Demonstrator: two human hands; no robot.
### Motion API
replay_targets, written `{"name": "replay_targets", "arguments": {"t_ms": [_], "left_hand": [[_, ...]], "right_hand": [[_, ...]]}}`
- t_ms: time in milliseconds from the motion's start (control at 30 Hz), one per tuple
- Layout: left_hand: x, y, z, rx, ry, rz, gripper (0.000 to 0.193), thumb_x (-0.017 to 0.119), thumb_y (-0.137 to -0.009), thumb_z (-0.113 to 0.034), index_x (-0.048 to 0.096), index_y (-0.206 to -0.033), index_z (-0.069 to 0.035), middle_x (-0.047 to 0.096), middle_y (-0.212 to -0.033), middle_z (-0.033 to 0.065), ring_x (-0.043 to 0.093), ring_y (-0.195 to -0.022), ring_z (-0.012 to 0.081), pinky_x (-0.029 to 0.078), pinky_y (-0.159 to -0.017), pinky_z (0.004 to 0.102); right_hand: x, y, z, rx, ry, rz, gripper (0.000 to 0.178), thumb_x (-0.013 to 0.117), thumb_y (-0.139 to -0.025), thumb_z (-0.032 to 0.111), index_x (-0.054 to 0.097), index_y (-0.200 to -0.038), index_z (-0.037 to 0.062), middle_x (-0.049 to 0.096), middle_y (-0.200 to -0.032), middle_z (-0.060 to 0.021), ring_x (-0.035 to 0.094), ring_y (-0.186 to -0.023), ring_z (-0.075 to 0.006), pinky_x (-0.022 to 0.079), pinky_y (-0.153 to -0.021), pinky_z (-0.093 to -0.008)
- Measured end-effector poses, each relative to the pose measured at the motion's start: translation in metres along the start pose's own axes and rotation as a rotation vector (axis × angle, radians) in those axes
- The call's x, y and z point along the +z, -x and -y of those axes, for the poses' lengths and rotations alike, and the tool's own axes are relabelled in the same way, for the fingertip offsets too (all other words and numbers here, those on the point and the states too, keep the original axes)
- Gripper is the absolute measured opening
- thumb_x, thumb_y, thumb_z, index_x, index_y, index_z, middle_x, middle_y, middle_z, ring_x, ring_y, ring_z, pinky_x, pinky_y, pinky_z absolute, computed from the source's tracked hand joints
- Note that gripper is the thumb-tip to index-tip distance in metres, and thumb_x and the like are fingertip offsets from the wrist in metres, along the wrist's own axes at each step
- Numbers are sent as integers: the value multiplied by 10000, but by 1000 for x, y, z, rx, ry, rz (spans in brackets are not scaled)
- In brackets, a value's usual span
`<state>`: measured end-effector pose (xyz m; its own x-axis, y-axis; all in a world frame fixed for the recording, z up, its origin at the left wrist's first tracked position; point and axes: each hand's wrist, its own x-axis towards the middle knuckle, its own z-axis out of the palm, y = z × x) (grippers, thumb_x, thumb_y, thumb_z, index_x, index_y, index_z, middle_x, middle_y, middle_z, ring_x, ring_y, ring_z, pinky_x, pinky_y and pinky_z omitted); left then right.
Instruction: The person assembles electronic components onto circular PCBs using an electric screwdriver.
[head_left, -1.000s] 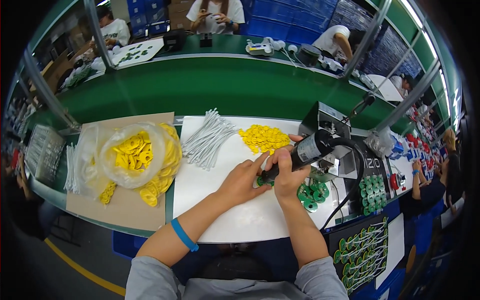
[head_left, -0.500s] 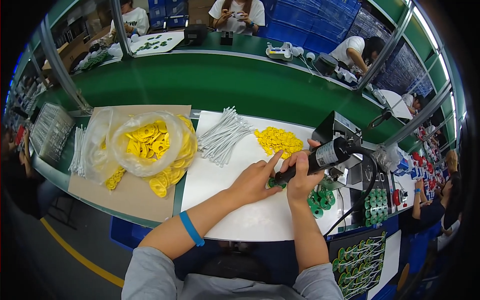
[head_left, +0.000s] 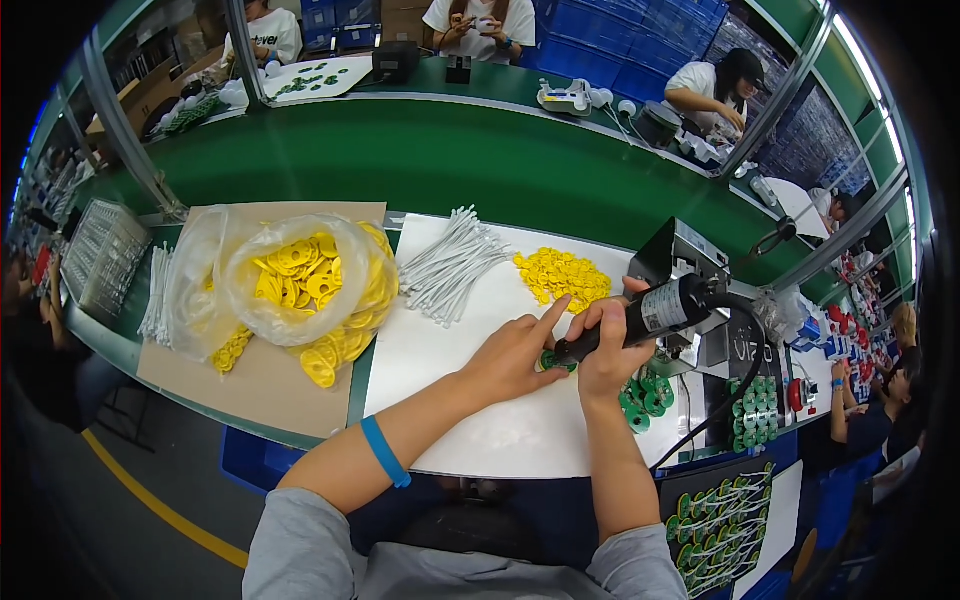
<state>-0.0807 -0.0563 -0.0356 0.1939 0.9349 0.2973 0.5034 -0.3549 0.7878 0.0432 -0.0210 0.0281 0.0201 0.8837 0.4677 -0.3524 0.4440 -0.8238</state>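
Fingers around black corded driver

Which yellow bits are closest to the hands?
The loose heap on the white board, just beyond the left hand and right hand. The other yellow bits are farther left, in plastic bags on brown cardboard.

The right hand grips a black corded tool over a green disc beside the left hand.

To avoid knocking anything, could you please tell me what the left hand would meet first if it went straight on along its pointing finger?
The left hand would probably meet the yellow pieces first, though depth is unclear.
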Motion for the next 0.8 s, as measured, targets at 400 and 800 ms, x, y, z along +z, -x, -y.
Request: {"name": "replay_targets", "arguments": {"t_ms": [400, 800], "left_hand": [[0, -3, -3, -14, -12, -7, 1005, 830, -788, -239, 242, -1585, -72, 682, -963, 156, 631, -924, 341, 520, -819, 417], [0, -1, -4, -28, -19, 9, 1022, 828, -782, -253, 227, -1588, -74, 653, -987, 187, 623, -944, 371, 522, -825, 442]], "right_hand": [[-2, 0, -3, -26, 17, -3, 385, 611, -949, 84, 424, -1254, -61, 584, -690, -44, 593, -569, -121, 490, -628, -258], [-4, 2, -4, 8, 34, 56, 336, 601, -963, 92, 429, -1221, -38, 570, -718, -55, 574, -560, -132, 486, -599, -269]]}}
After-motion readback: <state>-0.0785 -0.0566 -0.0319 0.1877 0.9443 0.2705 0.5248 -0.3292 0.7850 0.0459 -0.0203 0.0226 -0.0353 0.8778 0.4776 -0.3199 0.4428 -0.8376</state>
